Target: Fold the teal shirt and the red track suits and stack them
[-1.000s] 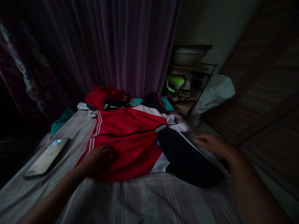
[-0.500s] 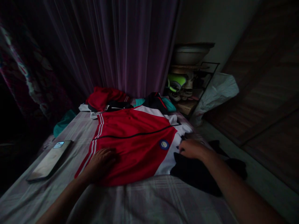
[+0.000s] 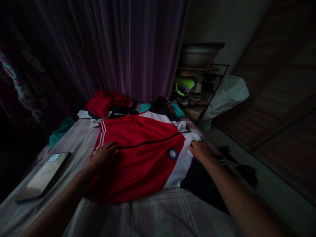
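A red, white and dark track jacket [image 3: 145, 164] lies spread front-up, its dark zip running from the striped hem to the white collar, with a round badge on the chest. Flat on the red cloth by the hem rests my left hand [image 3: 105, 152], its fingers stretched out. At the white shoulder near the collar, my right hand [image 3: 199, 150] has its fingers bent in and pinching the fabric. The near dark sleeve passes partly under my right forearm.
The jacket is on a bed with a checked sheet [image 3: 160, 214]. A phone [image 3: 43, 177] lies at left. Folded red clothes [image 3: 106, 103] sit at the back, before a purple curtain [image 3: 138, 49]. Beyond the bed's right edge stand a shoe rack [image 3: 197, 89] and a white sack [image 3: 227, 95].
My left hand has slid up along the hem toward the zip. My right hand has shifted slightly up, closer to the collar, and the dark sleeve lies a little straighter.
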The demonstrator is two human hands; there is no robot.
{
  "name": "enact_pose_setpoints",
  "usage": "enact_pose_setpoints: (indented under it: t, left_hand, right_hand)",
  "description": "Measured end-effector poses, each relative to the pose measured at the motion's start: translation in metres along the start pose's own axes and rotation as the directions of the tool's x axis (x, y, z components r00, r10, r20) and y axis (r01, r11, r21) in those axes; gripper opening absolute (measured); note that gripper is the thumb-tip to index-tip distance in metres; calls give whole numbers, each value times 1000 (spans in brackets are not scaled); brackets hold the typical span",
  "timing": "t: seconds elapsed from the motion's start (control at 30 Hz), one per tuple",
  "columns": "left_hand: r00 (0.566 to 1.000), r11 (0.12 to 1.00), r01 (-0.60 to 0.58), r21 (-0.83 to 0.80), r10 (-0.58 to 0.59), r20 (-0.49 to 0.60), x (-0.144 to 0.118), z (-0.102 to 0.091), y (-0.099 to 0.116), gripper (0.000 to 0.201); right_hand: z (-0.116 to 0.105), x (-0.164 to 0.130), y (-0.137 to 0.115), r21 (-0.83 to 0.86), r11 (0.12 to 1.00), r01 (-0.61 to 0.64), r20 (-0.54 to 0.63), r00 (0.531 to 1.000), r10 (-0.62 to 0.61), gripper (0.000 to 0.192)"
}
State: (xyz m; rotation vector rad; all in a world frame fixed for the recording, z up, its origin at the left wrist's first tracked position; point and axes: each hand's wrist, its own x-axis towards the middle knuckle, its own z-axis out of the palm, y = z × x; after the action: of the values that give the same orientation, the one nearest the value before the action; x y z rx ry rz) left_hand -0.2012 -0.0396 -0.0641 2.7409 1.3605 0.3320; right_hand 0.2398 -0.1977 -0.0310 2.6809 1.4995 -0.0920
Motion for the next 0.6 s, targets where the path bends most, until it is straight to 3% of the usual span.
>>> enact_pose_setpoints:
  t: [0.17, 0.37, 0.6]
  left_hand:
    - [998, 994, 55, 99, -54, -21, -3, 24, -5, 49]
    - [995, 986, 100, 136, -100, -3, -7, 16, 8, 51]
    - [997, 989, 80, 122, -78, -13, -7, 13, 9, 52]
  right_hand:
    - [19, -1, 32, 102, 971, -218, -34, 974, 222, 52]
    - [9, 9, 34, 195, 958, -209, 35, 978, 206, 64]
    - [7, 19, 35, 178, 944, -278, -3, 959, 283, 44]
